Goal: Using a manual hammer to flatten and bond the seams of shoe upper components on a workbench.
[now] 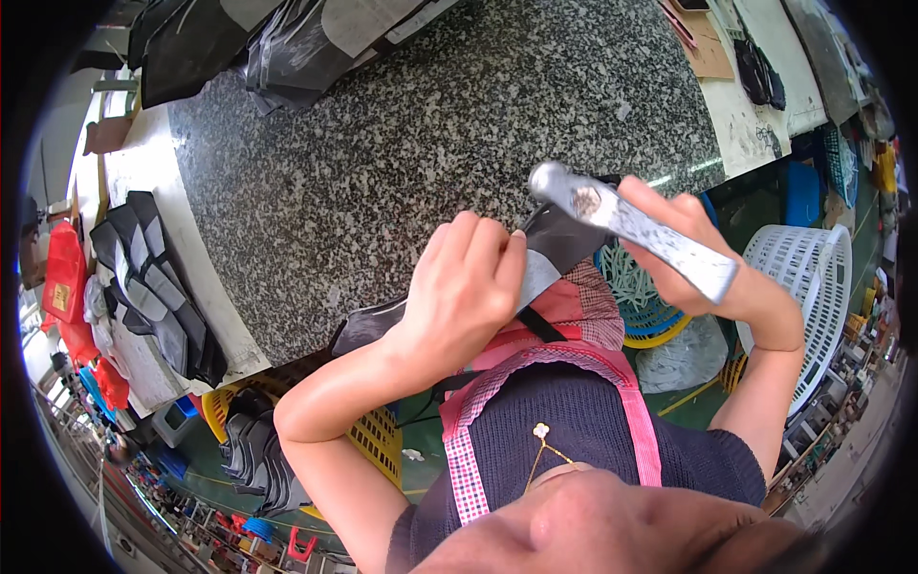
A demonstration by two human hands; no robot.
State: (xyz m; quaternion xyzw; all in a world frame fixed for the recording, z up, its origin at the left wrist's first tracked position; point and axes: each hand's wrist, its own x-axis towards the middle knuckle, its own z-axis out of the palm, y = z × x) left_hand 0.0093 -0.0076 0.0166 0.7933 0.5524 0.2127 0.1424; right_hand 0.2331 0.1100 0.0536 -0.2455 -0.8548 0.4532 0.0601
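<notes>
My left hand (464, 282) is closed on a black and grey flat piece (557, 256), leather-like, at the near edge of the speckled stone slab (411, 163). One end of the piece shows beyond my thumb, the other beside my wrist; the middle lies hidden under my fingers. Raised over the right end of it is a metal hammer (650, 232), gripped by my right hand (696, 230). The hammer's rounded face points left, apart from my left hand. Its handle is mostly hidden by my fingers.
Black and grey pieces lie stacked at the slab's far left (306, 48) and on the white ledge at left (158, 287). Below the right edge stand a white basket (813, 287) and a blue and yellow basket (660, 330) holding pale strips. A yellow crate (378, 445) stands lower left.
</notes>
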